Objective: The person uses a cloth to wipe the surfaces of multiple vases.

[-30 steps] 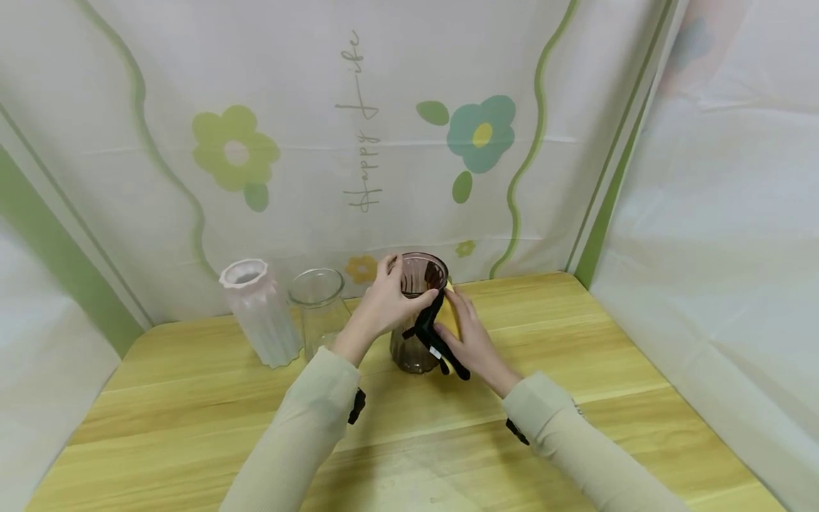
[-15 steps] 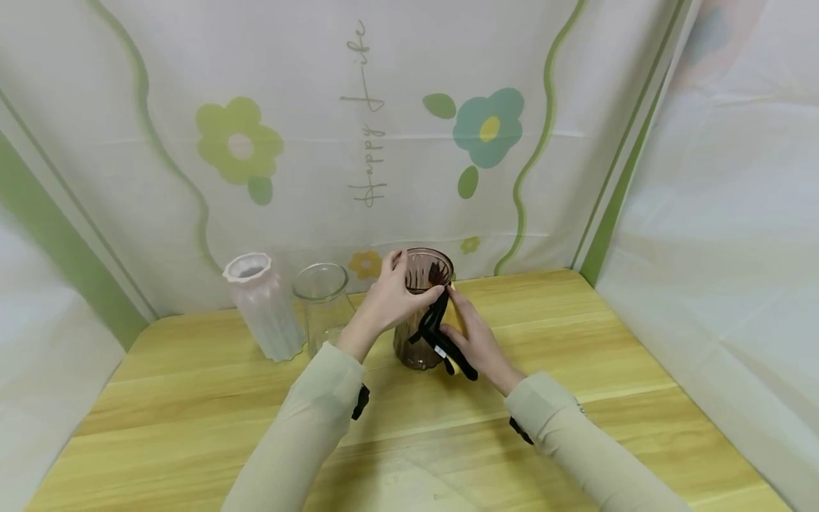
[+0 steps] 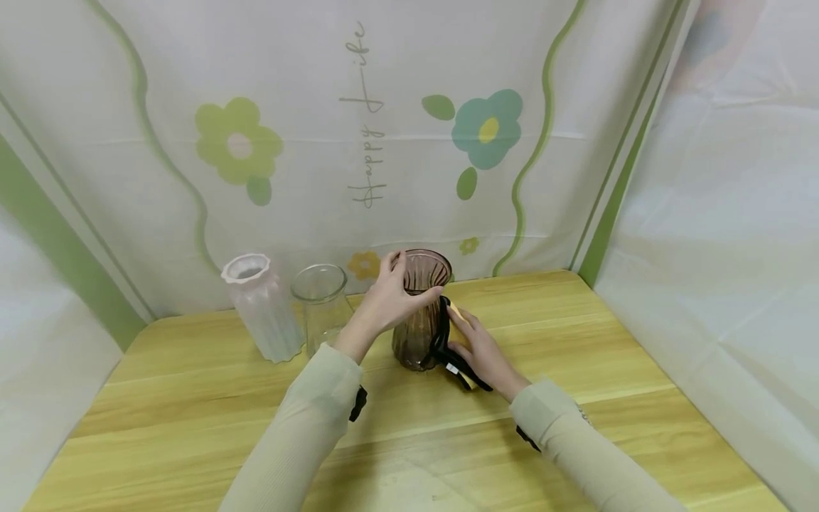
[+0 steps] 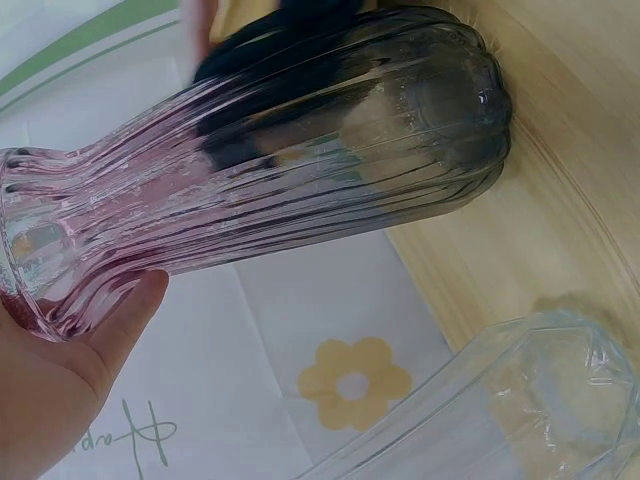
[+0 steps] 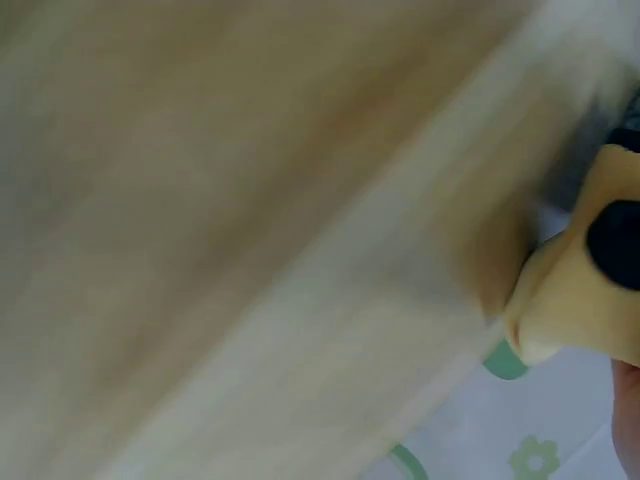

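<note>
The purple ribbed vase stands near the table's back edge, the left hand gripping its rim. The right hand grips a black-and-yellow item, just shifted down and outward, so the rim seems steadied by the left hand alone. Toward the left corner stand a clear vase and a white one.

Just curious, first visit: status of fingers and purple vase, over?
Left fingers hold purple vase near top. Right fingers grip black-and-yellow item beside it. Purple vase upright. Possible obstacle: clear glass vase, to its left.
</note>
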A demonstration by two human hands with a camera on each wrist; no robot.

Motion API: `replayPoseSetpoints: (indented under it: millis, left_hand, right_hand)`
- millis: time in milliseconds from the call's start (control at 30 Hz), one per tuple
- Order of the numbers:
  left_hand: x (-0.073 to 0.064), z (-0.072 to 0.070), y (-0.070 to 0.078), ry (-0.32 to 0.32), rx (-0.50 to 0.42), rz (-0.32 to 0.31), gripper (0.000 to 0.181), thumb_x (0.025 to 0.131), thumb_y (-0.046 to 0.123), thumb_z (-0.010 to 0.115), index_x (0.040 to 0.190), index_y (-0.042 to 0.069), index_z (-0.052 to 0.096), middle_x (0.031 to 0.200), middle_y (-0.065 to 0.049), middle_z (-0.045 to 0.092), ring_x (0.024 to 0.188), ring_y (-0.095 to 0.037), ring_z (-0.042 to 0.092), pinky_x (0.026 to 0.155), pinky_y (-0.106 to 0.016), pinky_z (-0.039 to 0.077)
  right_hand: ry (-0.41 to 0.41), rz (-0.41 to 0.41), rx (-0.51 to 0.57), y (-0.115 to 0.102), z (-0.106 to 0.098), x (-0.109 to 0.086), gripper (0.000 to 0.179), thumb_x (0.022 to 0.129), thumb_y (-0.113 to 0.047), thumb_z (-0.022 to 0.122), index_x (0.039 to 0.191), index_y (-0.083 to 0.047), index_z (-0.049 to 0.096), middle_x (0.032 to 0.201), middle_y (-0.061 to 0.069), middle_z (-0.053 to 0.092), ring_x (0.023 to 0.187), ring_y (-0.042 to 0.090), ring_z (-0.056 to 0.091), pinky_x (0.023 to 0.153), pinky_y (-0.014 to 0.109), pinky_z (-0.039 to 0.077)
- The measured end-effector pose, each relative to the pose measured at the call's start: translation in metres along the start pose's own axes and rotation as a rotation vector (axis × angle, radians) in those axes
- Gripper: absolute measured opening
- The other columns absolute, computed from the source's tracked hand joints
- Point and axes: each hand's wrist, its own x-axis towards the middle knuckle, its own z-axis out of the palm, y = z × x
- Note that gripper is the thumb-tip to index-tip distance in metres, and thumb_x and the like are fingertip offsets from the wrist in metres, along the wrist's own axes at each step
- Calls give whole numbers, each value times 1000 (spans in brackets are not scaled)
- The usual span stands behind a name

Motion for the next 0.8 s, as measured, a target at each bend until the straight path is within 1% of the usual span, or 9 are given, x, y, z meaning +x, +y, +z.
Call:
replayPoseSetpoints:
  millis: [33,133,233,300,433,500,567,733,800]
  left_hand:
    - [0,0,0,0,0,-2,104,82,68,55,155,16,3,162,-2,1,129,-37,48,98,-50,47]
    - [-2,0,0,0,-8,-7,105,82,70,54,155,16,1,160,-2,-1,123,-36,54,92,-48,51]
    - [-2,0,0,-2,-23,-7,104,83,69,53,155,16,0,159,-3,-2,120,-36,55,91,-47,51]
    - [-3,0,-1,1,-32,-5,103,84,67,54,155,15,1,158,-4,-1,122,-37,53,94,-48,50]
    - [-1,-3,-1,7,-57,9,103,84,63,58,155,11,5,159,-8,3,132,-38,44,103,-50,44]
    - [0,-5,-2,9,-63,12,103,83,62,61,155,10,7,159,-10,6,136,-38,39,107,-51,41]
    - [1,-8,-1,8,-60,10,103,82,61,63,155,10,10,159,-10,10,139,-37,35,109,-52,38]
    - [3,-13,0,-3,-22,23,102,81,59,66,154,8,15,159,-12,16,142,-36,31,111,-53,35]
    - [4,-15,0,-18,-15,32,101,82,56,66,153,7,15,159,-12,16,143,-36,29,112,-53,34]
  right_hand:
    - [-16,5,-17,2,1,-1,68,90,-15,64,149,-9,32,146,27,38,126,47,46,99,57,44]
    - [-52,31,-21,4,3,-4,68,91,-16,63,151,-11,30,146,25,39,127,45,47,100,55,44]
    - [-46,33,5,3,3,-4,69,92,-16,62,152,-14,27,147,23,39,128,44,46,102,56,43]
    - [-13,8,36,1,3,-2,69,91,-14,62,151,-12,28,145,23,41,128,44,46,103,56,42]
    - [69,-40,84,-6,-1,6,68,89,-8,64,149,-6,32,142,24,45,127,43,47,104,56,41]
    - [95,-40,93,-10,-5,11,68,89,-8,64,148,-6,32,142,23,46,127,42,47,104,56,40]
    - [108,-31,100,-15,-11,15,68,89,-8,64,149,-6,32,141,23,46,125,42,50,102,56,43]
    - [169,-49,120,-22,-20,25,69,89,-8,64,148,-4,31,143,25,44,126,43,48,103,56,42]
    - [186,-62,125,-24,-22,28,68,88,-8,64,148,-3,32,145,24,43,130,43,45,107,56,38]
